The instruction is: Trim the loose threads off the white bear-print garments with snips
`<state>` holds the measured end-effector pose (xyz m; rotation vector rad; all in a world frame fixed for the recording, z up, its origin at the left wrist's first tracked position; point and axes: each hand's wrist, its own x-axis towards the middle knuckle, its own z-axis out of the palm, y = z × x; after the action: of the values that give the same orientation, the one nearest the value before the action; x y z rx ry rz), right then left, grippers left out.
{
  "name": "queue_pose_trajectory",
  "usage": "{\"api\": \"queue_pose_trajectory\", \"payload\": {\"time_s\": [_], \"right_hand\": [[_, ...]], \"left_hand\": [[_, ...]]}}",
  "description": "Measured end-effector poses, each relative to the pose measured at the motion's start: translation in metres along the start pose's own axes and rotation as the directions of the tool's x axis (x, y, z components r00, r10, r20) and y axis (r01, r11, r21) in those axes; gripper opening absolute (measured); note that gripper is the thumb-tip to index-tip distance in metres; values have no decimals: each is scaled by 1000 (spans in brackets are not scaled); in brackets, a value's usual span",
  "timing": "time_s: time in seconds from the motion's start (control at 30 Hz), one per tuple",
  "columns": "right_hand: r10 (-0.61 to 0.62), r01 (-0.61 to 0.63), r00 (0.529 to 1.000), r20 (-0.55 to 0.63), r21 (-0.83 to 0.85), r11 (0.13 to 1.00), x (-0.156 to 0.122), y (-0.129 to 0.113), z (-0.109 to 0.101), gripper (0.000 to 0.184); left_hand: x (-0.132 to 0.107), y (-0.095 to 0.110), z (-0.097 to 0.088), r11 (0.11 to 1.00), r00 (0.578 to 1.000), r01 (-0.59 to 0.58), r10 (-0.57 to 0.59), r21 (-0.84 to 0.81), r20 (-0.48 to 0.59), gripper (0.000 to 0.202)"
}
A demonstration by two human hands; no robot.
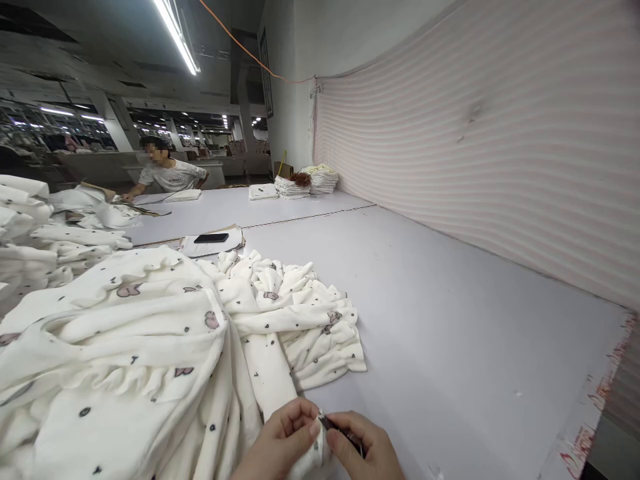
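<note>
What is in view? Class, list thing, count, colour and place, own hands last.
Garments: several, printed white, left and centre
Table: count unclear, pale grey, under the garments
Papers: uncounted, white, mid-table
Phone: one, black, on the papers
Stacks: three, whitish, table's far end
Bundle: one, reddish-brown, atop the stacks
Striped sheet: one, pink and white, right side
Cord: one, orange, overhead
Lights: several, white, overhead
Pillars: several, pale, background
Person: one, in white, far left
Tool: one, dark, bottom centre
Left hand: one, bare, pinching a garment, bottom centre
Right hand: one, bare, holding the tool, bottom centre
</note>
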<state>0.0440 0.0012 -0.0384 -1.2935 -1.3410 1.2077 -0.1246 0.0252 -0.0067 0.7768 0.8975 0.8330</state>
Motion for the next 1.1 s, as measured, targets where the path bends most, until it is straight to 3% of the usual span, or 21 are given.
{"api": "queue_pose_trajectory", "payload": {"time_s": [0.13,0.23,0.37,0.47,0.57,0.63,0.7,0.8,0.9,0.97,1.1], "right_hand": [[40,-39,999,21,-48,998,4,4,-3,37],[81,-82,996,47,6,997,6,8,-2,38],[77,-81,996,49,91,993,12,11,3,36],[43,-41,994,-99,30,999,31,12,-6,37],[-11,-53,928,-373,-159,986,64,13,-30,40],[-8,-81,910,-414,-197,977,83,15,-44,25],[-3,-65,934,-356,-180,982,89,16,-47,19],[-29,-1,970,-240,-124,992,73,18,-38,22],[-13,5,987,-159,-53,999,43,20,-33,21],[24,-30,980,-195,-27,999,28,21,-40,24],[4,-68,940,-341,-177,982,22,20,-58,36]], "left_hand": [[3,-1,-2,999,999,34,-34,41,-1,45],[6,-2,-4,996,999,27,-31,89,42,44],[8,0,-7,962,996,-37,15,269,83,40],[7,9,-8,863,983,-184,171,471,70,32],[12,19,-5,909,975,-220,200,353,94,32],[22,22,-1,932,986,-164,162,323,32,29],[35,21,4,870,986,-119,158,479,-42,29],[55,12,9,702,989,-118,148,703,18,54],[66,0,11,631,980,-188,171,753,101,35],[65,-6,11,631,975,-206,197,748,102,18],[51,-7,8,643,971,-219,215,734,101,15]]}}
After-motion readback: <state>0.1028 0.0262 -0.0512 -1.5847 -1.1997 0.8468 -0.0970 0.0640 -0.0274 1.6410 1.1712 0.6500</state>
